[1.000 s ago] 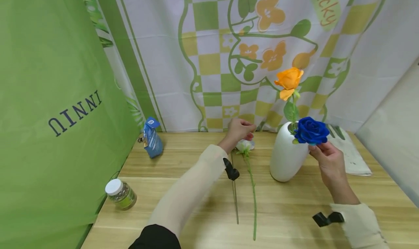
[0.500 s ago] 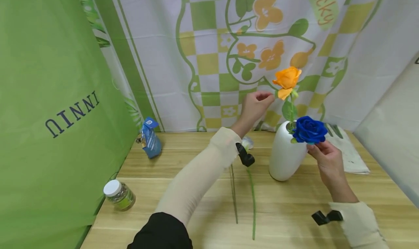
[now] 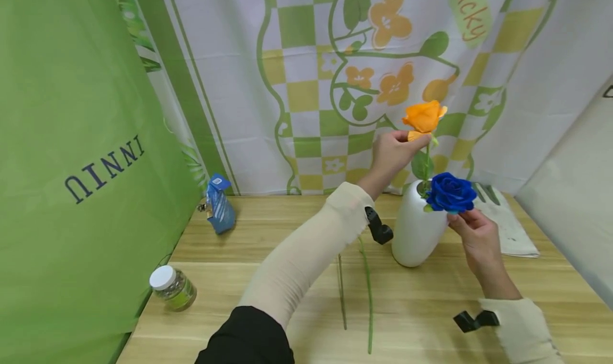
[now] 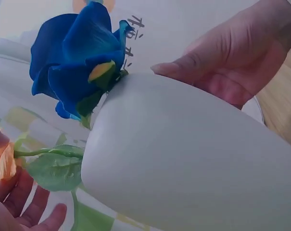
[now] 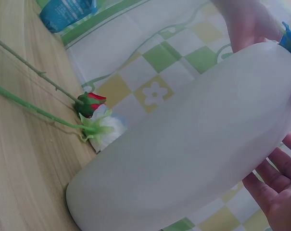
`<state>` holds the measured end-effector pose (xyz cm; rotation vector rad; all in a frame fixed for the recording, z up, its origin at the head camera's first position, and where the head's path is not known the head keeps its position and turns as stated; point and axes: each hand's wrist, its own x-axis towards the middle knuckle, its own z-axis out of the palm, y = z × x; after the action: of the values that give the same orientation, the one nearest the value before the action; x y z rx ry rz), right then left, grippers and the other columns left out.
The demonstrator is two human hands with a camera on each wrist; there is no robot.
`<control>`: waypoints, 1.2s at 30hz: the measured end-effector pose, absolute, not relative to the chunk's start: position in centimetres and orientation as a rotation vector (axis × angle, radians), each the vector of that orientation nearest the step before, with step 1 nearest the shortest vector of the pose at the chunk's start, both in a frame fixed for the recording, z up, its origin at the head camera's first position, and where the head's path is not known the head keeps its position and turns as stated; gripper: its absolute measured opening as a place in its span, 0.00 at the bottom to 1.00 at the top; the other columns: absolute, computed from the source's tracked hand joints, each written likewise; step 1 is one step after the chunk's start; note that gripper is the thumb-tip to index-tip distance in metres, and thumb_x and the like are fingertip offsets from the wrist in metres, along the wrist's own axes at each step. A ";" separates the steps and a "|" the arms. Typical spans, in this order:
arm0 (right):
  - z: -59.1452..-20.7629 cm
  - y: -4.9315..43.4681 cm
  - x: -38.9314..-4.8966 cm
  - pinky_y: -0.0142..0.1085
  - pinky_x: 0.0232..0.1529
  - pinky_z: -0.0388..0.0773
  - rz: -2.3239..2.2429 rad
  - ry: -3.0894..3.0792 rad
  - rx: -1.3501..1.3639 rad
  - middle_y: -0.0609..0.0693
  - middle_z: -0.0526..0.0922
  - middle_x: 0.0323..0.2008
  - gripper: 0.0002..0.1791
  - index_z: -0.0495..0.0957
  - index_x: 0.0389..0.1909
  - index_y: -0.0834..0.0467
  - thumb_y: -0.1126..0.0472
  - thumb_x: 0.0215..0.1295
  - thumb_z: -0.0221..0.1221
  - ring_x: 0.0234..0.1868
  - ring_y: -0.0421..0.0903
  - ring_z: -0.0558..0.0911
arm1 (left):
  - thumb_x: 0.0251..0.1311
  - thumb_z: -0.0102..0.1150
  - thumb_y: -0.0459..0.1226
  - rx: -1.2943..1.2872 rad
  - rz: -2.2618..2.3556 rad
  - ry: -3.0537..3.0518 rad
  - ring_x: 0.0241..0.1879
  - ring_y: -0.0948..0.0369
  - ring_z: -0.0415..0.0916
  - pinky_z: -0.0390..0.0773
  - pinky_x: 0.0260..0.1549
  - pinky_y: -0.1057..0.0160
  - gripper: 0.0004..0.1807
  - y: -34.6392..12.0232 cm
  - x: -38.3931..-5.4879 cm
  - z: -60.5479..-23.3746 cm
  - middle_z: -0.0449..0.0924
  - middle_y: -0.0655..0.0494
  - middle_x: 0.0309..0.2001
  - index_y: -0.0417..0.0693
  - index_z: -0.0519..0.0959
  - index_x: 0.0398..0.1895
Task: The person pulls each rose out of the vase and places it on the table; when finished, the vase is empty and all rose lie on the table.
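Note:
A tall white vase stands on the wooden table, holding an orange rose and a blue rose. The orange bloom is high above the rim, while the blue one leans over the rim's right side. My left hand pinches the orange rose just under its bloom, by the lower petals. My right hand holds the vase's upper right side below the blue rose, thumb in front and fingers behind. In the left wrist view, a green leaf shows on the orange rose's stem, close to the rim.
A white flower and a red rose lie left of the vase, their blooms hidden by my left arm in the head view. Farther left are a blue packet and a white-lidded jar. A folded cloth lies behind my right hand.
My left hand has risen from near the white flower and moved right to the orange rose, which it now pinches. The orange bloom has tipped slightly. My right hand has stayed at the vase.

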<state>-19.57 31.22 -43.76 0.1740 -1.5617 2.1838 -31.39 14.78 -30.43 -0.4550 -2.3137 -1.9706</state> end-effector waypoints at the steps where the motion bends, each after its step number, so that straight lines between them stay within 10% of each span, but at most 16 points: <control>1: -43.8 31.2 -19.6 0.21 0.42 0.83 2.185 -1.557 0.178 0.40 0.90 0.40 0.14 0.87 0.40 0.52 0.73 0.66 0.59 0.39 0.32 0.86 | 0.54 0.73 0.47 -0.439 -1.986 -2.301 0.20 0.68 0.68 0.67 0.16 0.73 0.13 14.9 -31.3 -30.4 0.78 0.64 0.19 0.49 0.85 0.25; 11: -43.8 31.1 -19.6 0.22 0.41 0.83 2.194 -1.529 0.179 0.41 0.90 0.38 0.14 0.87 0.39 0.54 0.74 0.66 0.58 0.38 0.33 0.86 | 0.50 0.77 0.48 -0.411 -2.012 -2.399 0.15 0.66 0.61 0.60 0.12 0.70 0.12 15.6 -30.7 -30.5 0.66 0.63 0.11 0.51 0.87 0.23; 36: -43.6 31.1 -19.4 0.22 0.41 0.83 2.178 -1.574 0.137 0.39 0.90 0.39 0.14 0.87 0.40 0.52 0.74 0.66 0.59 0.38 0.32 0.85 | 0.56 0.72 0.34 -0.697 -2.080 -2.163 0.27 0.70 0.79 0.84 0.30 0.74 0.14 15.3 -30.5 -31.4 0.89 0.50 0.37 0.37 0.85 0.44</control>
<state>-19.41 31.11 -43.56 0.1366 -1.5737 2.1778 -30.55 15.31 -31.38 -0.6971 -2.1632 -2.0797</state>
